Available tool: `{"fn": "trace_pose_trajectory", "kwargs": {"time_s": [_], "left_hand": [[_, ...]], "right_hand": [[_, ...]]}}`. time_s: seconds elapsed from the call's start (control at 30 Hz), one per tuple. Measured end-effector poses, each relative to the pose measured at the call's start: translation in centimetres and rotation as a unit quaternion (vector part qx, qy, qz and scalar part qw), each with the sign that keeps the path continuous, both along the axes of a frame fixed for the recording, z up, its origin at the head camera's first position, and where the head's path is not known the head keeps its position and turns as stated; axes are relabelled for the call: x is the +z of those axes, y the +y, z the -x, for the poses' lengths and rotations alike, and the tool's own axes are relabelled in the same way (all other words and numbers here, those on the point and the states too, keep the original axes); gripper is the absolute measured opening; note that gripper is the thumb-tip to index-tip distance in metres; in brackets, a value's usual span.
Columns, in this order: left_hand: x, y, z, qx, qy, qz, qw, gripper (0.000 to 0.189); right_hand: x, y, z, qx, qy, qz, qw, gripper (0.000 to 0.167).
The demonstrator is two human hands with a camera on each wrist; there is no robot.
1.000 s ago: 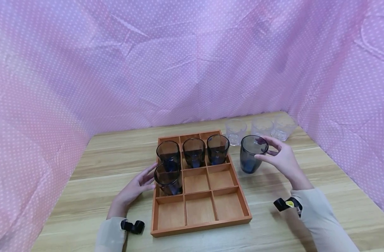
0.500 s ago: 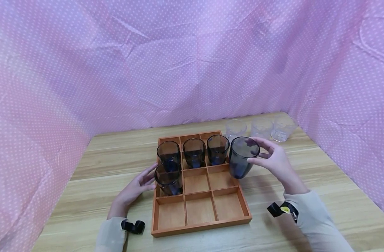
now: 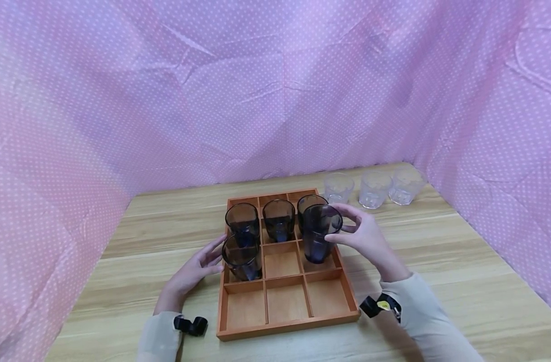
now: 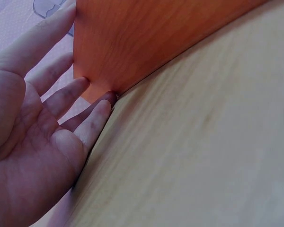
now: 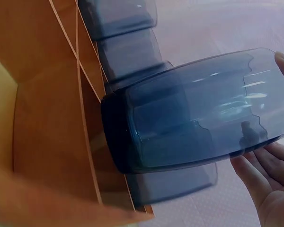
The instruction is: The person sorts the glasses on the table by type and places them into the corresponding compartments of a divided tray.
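A wooden compartment tray lies in the middle of the table. Three dark blue-grey glasses stand in its back row: a left glass, a middle glass and a right glass. Another dark glass is in the left compartment of the middle row. My right hand pinches a dark glass near its rim, thumb on one side and fingers on the other. That glass hangs slightly tilted at the right middle compartment. My left hand rests its extended fingertips against the tray's left outer wall.
Three clear glasses stand on the table behind the tray to the right: a near one, a middle one and a far one. Pink dotted cloth hangs around the wooden table at the back and sides.
My right hand has carried the dark glass leftward from beside the tray to over its right middle compartment. My left hand has stayed at the tray's left side.
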State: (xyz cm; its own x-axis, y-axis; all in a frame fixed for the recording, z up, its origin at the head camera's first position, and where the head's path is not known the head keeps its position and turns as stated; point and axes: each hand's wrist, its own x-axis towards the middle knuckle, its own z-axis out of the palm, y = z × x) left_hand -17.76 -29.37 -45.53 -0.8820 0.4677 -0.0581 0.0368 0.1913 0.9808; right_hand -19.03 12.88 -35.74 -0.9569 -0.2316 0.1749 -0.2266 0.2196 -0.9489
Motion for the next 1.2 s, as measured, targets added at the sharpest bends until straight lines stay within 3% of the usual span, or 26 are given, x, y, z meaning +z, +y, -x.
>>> {"fn": "trace_pose_trajectory", "kwargs": {"time_s": [0.53, 0.87, 1.2], "left_hand": [[0.0, -0.1, -0.1, 0.006, 0.002, 0.02, 0.9998, 0.076], [-0.1, -0.1, 0.1, 0.0, -0.001, 0.004, 1.0, 0.077], [-0.1, -0.2, 0.1, -0.002, 0.003, -0.001, 1.0, 0.077]], "right_hand": [[-0.1, -3.9, 0.1, 0.021, -0.001, 0.005, 0.9998, 0.065], [-0.3, -5.4, 0.1, 0.051, 0.011, 0.02, 0.9984, 0.067], [-0.6, -6.2, -0.2, 0.054, -0.01, 0.005, 0.9985, 0.069]]}}
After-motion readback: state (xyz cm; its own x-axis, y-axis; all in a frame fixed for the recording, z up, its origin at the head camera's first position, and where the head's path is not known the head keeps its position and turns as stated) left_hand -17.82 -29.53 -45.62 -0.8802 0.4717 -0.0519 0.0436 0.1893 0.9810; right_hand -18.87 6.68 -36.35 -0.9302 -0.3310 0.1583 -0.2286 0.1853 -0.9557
